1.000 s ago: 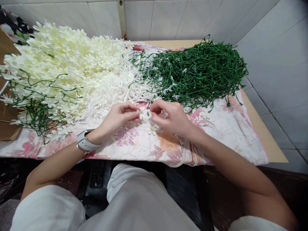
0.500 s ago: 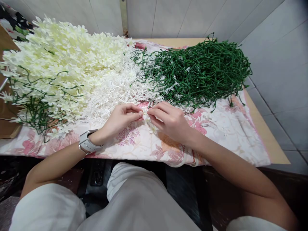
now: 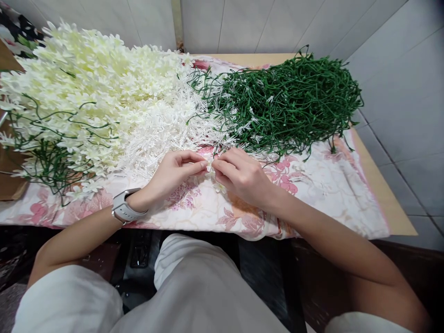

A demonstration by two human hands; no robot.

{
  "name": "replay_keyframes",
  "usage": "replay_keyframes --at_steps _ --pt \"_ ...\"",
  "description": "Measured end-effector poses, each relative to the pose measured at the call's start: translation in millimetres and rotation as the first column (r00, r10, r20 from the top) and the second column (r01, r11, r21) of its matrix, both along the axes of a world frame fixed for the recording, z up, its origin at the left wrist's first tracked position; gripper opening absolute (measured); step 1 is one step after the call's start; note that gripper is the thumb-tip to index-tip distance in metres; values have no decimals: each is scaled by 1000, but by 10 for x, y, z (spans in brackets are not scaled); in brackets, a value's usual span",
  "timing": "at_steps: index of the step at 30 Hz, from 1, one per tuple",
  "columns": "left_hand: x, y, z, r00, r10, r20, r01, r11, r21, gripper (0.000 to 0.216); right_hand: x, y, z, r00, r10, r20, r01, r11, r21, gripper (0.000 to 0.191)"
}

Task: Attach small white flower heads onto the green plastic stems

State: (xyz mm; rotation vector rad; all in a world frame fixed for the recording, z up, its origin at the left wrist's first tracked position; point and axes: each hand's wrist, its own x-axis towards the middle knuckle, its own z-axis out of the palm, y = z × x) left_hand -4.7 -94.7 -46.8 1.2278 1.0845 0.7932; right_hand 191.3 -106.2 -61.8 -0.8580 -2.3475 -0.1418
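Observation:
My left hand [image 3: 173, 172] and my right hand [image 3: 243, 175] meet fingertip to fingertip over the floral cloth [image 3: 322, 194], pinching a small white artificial flower [image 3: 209, 167] between them. Most of the flower is hidden by my fingers. Another white flower [image 3: 219, 188] lies on the cloth just under my right hand. A pale watch [image 3: 124, 209] sits on my left wrist. Directly behind my hands spreads a heap of white spiky plastic pieces [image 3: 163, 129].
A large heap of cream artificial flowers [image 3: 79, 88] fills the left of the table, with green stems [image 3: 48, 159] trailing from it. A tangled pile of green plastic stems [image 3: 291, 99] lies at the back right. Tiled walls close in behind and to the right. The table's bare wooden edge [image 3: 385, 194] shows on the right.
My right fingers have closed in on the flower against my left fingertips, so it now shows less. Both hands stay in the same place.

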Motion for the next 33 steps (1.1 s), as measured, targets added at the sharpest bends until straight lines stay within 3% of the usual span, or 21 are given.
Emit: replay_keyframes --at_steps 4,13,20,26,30,32,33 --pt "-4 -5 29 995 34 92 -32 999 -22 23 2 9 -18 998 -26 -50 25 999 -27 21" --pt "-13 -16 18 995 7 99 -17 995 100 29 -22 -4 39 942 -25 -334 -25 989 -144 12" --pt "-11 -41 17 999 19 31 -25 971 237 28 -34 -32 49 944 -13 -329 -49 982 -181 15" --pt "8 -48 9 1000 17 9 -19 976 218 29 -43 -14 -12 935 -7 -356 -70 976 -204 14" --pt "19 -6 -23 994 92 56 -99 985 138 25 -46 -35 40 913 -29 -407 -43 985 -167 9" --pt "14 27 -38 986 147 78 -156 980 122 27 -67 -126 172 891 52 -451 -126 983 -134 18" --pt "10 43 -44 983 166 78 -175 977 120 27 -87 -196 263 874 161 -459 -256 954 -154 24"
